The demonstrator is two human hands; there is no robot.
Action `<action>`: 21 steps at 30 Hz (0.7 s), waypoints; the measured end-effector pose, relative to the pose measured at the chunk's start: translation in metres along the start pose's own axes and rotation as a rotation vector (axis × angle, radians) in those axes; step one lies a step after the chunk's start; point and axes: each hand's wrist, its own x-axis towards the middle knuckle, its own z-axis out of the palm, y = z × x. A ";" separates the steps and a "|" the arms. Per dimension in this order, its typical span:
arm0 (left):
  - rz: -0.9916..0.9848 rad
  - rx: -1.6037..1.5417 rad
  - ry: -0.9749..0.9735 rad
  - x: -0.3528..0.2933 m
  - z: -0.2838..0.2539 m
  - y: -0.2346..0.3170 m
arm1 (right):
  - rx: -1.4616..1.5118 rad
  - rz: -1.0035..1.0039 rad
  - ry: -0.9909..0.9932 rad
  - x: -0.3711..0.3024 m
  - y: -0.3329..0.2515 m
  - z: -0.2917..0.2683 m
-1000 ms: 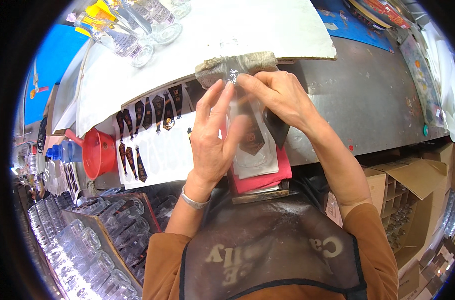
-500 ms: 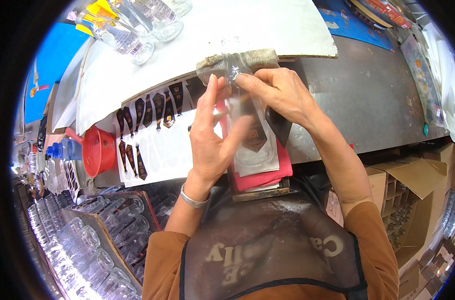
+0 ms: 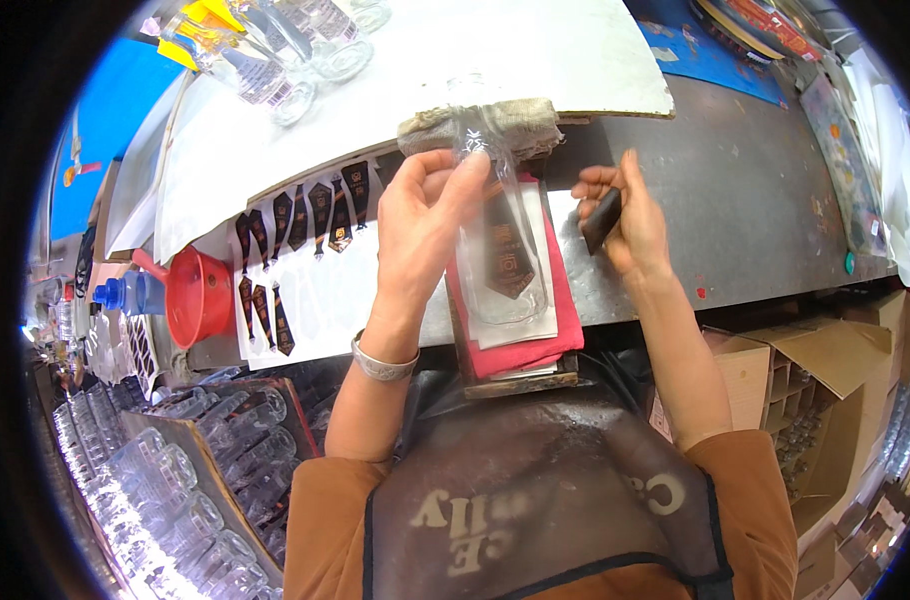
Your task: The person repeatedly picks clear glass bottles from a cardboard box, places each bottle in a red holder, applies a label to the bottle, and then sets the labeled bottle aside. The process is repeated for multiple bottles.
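Note:
A clear glass bottle (image 3: 475, 308) lies with its neck away from me on a rolled beige cloth (image 3: 531, 126) and its body over a white and pink cloth pad (image 3: 563, 330). It bears a black tie-shaped decal (image 3: 507, 255) with gold marks, and small white marks show at the neck. My left hand (image 3: 415, 220) grips the neck, thumb on top. To the right, off the bottle, my right hand (image 3: 637, 225) is closed round a dark flat scraper-like piece (image 3: 602, 220).
Several tie-shaped decals lie on a white sheet (image 3: 325, 310) at left, by a red dipper (image 3: 197, 298). Glass bottles (image 3: 340, 60) lie on the white board (image 3: 535, 50) ahead. More bottles fill a crate (image 3: 225, 440) at lower left; a divided carton (image 3: 835, 370) stands at right.
My right hand has left the neck and moved right with the dark piece, now in clearer view. My left hand has come up and closed on the neck.

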 end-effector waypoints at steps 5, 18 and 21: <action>-0.010 -0.056 0.021 -0.003 0.005 0.002 | 0.123 0.071 -0.078 -0.022 0.000 0.003; 0.024 -0.137 0.032 -0.004 0.010 -0.004 | -0.680 -0.758 -0.446 -0.004 -0.081 0.072; 0.034 -0.147 0.008 -0.002 0.007 -0.008 | -0.835 -0.793 -0.498 0.003 -0.087 0.078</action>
